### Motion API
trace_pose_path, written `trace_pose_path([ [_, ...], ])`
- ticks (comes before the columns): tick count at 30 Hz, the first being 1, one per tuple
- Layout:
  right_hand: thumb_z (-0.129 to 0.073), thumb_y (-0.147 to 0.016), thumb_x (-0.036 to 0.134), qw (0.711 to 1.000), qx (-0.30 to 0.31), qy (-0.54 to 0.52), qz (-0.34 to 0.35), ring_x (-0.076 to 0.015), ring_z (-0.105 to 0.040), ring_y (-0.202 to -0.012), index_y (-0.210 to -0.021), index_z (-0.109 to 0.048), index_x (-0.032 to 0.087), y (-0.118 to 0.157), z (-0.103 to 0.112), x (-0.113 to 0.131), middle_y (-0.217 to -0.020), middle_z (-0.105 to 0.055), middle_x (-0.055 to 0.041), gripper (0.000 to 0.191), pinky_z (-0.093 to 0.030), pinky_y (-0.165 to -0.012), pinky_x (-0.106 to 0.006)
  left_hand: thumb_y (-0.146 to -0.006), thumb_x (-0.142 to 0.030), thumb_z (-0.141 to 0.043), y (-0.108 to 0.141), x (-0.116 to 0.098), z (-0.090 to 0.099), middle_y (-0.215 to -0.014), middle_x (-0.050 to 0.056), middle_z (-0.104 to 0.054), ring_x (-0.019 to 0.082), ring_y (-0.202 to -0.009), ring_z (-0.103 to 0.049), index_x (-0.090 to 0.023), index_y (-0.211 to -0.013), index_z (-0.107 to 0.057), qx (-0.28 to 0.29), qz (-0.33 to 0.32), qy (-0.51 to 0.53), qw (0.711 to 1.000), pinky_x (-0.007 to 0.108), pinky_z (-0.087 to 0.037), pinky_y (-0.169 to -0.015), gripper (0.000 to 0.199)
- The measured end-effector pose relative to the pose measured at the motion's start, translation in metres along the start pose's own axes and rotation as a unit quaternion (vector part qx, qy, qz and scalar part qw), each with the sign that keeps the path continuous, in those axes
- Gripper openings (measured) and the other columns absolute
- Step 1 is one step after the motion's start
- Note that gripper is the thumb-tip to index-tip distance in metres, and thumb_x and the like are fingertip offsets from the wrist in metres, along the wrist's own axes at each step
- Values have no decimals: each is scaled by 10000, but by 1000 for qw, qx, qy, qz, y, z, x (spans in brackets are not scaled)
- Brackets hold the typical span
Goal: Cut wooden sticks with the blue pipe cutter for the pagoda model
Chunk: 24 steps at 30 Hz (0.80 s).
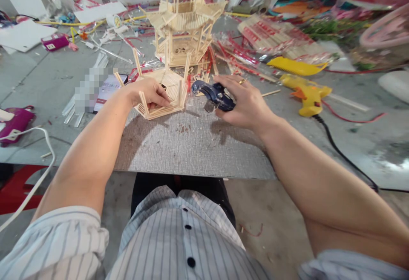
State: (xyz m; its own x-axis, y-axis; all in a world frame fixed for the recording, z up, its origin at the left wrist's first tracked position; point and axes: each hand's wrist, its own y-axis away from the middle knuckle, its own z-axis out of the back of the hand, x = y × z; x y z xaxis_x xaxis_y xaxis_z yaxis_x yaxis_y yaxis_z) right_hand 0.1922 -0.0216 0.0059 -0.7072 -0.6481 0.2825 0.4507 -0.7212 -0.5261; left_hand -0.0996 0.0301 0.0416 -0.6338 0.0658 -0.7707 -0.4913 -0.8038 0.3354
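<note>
A hexagonal frame of pale wooden sticks [161, 111] rests on the table in front of me, with short posts rising from its corners. My left hand [151, 92] reaches in over its near left side; the fingers are closed at the inner side of the front edge, their tips partly hidden. To the right of the frame, my right hand [244, 101] grips a dark blue hand tool [217, 94] with a curved end and a clear part. The tool is held just above the tabletop, its curved end pointing at the frame.
Behind the frame stands a tiered stick pagoda [183, 28]. A yellow glue gun [308, 94] with a black cord lies at the right, beside a yellow-handled tool [295, 65]. Clear glue sticks [73, 105] and a phone [107, 88] are at the left; wrapped stick bundles [275, 37] lie behind.
</note>
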Motion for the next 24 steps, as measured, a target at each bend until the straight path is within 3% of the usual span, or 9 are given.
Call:
trace_pose_path([
  [3,-602,-640,213,1000,1,-3,8,-313,-525,-1239,-1322,-499,166,0,0,-1,-1322,-567,-143,691,-418,-1047,-536,-656,-262,-799,-1,2,1,-479,-39,-490,18,-437,-468,-89,-830,-755,7,-7,10,1000,150,-306,-485,249],
  [10,-590,-640,213,1000,10,0,4,-322,-526,-1239,-1305,-526,111,-1,4,5,-1312,-576,-163,676,-423,-1052,-512,-621,-227,-817,6,-15,-6,-461,-13,-539,46,-421,-466,-117,-748,-754,-23,52,13,998,175,-323,-452,179],
  [19,-595,-680,246,999,44,15,-2,-328,-477,-1276,-1346,-483,235,0,2,4,-1363,-540,-95,675,-362,-1069,-540,-658,-162,-779,1,-9,-4,-483,-2,-576,49,-416,-483,-103,-760,-733,-43,66,34,996,198,-350,-473,126],
  [24,-643,-707,318,995,78,59,6,-357,-474,-1250,-1364,-462,238,0,-1,9,-1328,-549,-123,686,-289,-1081,-586,-692,-170,-749,-1,-10,-4,-473,-31,-543,37,-445,-476,-98,-793,-729,-91,69,33,993,190,-360,-514,125],
])
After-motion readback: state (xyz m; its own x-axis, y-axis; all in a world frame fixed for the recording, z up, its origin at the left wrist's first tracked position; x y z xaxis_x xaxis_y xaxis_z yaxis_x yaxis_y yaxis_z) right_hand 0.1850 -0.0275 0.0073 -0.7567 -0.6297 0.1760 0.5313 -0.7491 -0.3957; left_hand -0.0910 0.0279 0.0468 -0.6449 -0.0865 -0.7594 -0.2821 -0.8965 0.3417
